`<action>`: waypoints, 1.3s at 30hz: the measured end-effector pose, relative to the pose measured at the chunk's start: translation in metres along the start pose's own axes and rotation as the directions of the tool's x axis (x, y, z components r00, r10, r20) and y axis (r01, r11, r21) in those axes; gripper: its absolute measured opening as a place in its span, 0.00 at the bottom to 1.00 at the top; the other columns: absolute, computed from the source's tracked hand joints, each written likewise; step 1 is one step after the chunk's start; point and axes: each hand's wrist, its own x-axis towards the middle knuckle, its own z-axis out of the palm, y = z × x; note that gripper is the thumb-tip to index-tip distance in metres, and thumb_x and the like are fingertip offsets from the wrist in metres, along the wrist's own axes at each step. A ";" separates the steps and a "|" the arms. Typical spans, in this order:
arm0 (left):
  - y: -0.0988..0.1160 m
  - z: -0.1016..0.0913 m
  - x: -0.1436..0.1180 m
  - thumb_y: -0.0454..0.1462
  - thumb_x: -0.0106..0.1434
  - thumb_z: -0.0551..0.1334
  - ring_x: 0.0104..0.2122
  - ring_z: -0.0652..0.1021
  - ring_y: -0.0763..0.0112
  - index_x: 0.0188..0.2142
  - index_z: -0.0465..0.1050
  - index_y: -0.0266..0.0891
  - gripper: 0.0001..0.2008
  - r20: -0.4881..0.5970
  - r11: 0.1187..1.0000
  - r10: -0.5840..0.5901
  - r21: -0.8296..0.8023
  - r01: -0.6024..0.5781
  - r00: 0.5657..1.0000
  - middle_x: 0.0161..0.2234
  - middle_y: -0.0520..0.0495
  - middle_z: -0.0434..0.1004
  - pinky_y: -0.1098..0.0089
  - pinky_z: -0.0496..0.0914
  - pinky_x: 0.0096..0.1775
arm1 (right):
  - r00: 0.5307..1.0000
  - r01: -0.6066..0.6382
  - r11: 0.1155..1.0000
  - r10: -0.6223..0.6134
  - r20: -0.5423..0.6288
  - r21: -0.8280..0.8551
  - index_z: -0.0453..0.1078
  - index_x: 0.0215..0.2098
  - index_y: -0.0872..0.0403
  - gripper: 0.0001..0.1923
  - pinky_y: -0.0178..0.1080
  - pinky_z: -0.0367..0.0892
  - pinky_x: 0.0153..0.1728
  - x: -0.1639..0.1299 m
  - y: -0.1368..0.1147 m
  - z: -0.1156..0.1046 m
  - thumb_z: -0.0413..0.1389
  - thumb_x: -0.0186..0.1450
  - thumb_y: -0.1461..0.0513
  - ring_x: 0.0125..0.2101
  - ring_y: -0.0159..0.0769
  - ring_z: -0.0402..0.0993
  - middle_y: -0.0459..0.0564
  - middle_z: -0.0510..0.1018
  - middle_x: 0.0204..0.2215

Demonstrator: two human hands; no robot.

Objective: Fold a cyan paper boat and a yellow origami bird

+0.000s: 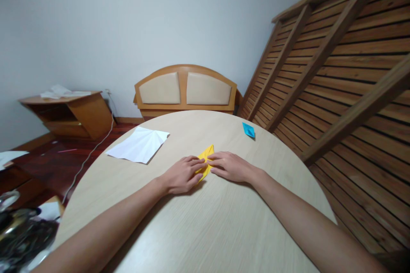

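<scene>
Both left hand (185, 175) and right hand (231, 166) touch yellow paper (206, 169), unclenched — white sheet (137, 145), blue paper (249, 130) lie beyond.

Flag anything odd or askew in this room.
The slatted wooden panel right of the round table stands tilted, perhaps a bed base propped up. The white sheet on the table is creased, not smooth. No spill shows.

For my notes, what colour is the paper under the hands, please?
The paper is yellow, in the head view.
</scene>
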 end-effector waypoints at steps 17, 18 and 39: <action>0.001 0.002 -0.001 0.35 0.72 0.49 0.59 0.70 0.65 0.53 0.70 0.40 0.16 -0.007 0.987 0.098 -0.128 -0.098 0.995 0.57 0.44 0.72 0.60 0.59 0.63 | 0.999 -0.049 0.993 0.047 0.019 0.104 0.73 0.56 0.50 0.18 0.47 0.62 0.58 -0.004 0.015 0.002 0.47 0.73 0.57 0.57 0.43 0.68 0.55 0.73 0.57; 0.000 0.002 -0.001 0.35 0.72 0.49 0.59 0.70 0.65 0.52 0.70 0.40 0.16 -0.005 0.988 0.100 -0.121 -0.100 0.995 0.57 0.43 0.72 0.59 0.59 0.63 | 0.998 -0.051 0.993 0.049 0.025 0.105 0.73 0.57 0.50 0.19 0.47 0.61 0.58 -0.005 0.016 0.003 0.47 0.73 0.57 0.57 0.43 0.67 0.56 0.73 0.57; 0.010 -0.004 0.000 0.43 0.69 0.55 0.54 0.73 0.57 0.56 0.70 0.43 0.18 0.005 0.992 0.106 -0.070 -0.106 0.994 0.55 0.42 0.73 0.56 0.63 0.58 | 0.999 -0.037 0.993 0.036 0.009 0.114 0.76 0.51 0.49 0.15 0.48 0.62 0.58 -0.010 0.019 -0.006 0.52 0.70 0.60 0.56 0.44 0.68 0.55 0.74 0.56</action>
